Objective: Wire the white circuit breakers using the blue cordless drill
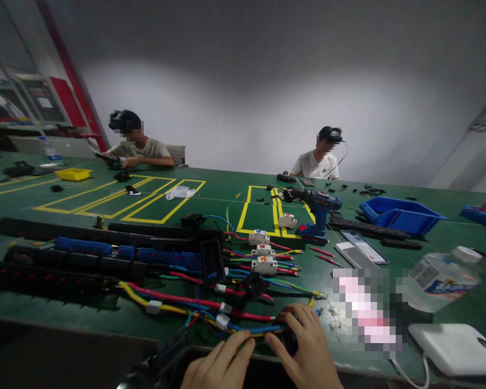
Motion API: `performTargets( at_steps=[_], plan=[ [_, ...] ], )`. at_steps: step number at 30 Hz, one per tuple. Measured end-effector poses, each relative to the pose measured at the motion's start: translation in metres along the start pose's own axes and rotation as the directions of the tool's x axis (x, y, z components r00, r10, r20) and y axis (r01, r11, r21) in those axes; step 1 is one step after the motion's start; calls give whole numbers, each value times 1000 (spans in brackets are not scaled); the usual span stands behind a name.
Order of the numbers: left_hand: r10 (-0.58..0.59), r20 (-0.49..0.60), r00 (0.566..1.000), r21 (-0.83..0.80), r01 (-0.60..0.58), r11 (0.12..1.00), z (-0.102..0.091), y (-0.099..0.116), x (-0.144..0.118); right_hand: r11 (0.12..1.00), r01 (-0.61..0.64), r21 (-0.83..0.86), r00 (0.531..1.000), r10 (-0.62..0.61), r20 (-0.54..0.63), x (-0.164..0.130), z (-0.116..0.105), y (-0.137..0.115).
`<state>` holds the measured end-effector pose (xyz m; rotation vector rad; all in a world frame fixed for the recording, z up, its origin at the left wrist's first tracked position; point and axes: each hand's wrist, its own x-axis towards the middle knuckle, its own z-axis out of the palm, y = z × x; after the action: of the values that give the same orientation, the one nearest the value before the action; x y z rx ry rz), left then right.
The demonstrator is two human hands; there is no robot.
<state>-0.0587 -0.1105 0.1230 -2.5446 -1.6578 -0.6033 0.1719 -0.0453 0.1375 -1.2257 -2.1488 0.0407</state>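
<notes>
Near the table's front edge, my left hand [221,362] has its fingers together at a yellow wire [182,310] and a blue wire [263,328]. My right hand [308,346] is curled round the same wires close to their ends, thumb on the near side; the wire ends are partly hidden by its fingers. Just beyond lies a thick red wire [251,316] with a white tag [222,322]. The wires lead left to long black power strips [48,281]. A dark block [172,346] is below the wires, left of my left hand.
Several white circuit breakers [264,265] lie among wires ahead. Farther off are a blue cordless drill [318,208], a blue bin [400,216] and a yellow tray [73,174]. Rightward are phones [362,247], a bottle [437,281] and a white power bank [456,346]. Two people [141,151] sit opposite.
</notes>
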Motion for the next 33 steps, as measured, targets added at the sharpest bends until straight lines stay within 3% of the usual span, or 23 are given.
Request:
performTargets(
  at_steps=[4,6,9,21,27,30,33],
  plan=[
    [-161,193,968,101,144,984,8,-2,18,1000,-25,-18,999,25,19,-2,1,-1],
    [-230,240,943,140,201,970,1,-3,26,999,-29,-40,999,30,27,-1,1,-2],
    [-239,264,934,122,214,969,-9,-3,34,998,-20,-61,999,22,25,1,2,-3],
    [-289,253,923,-115,325,939,-25,-9,44,991,45,-123,998,-49,-33,-15,10,-9],
    [-229,138,964,-36,235,971,-22,-16,31,989,42,-143,997,-50,-51,-12,8,-8],
    [-231,40,972,20,230,973,-36,-26,27,990,-8,-139,1000,4,-31,-6,4,-8],
    [-230,43,972,102,224,969,-52,-38,27,995,-20,-97,1000,18,-22,-1,3,-17]
  ],
)
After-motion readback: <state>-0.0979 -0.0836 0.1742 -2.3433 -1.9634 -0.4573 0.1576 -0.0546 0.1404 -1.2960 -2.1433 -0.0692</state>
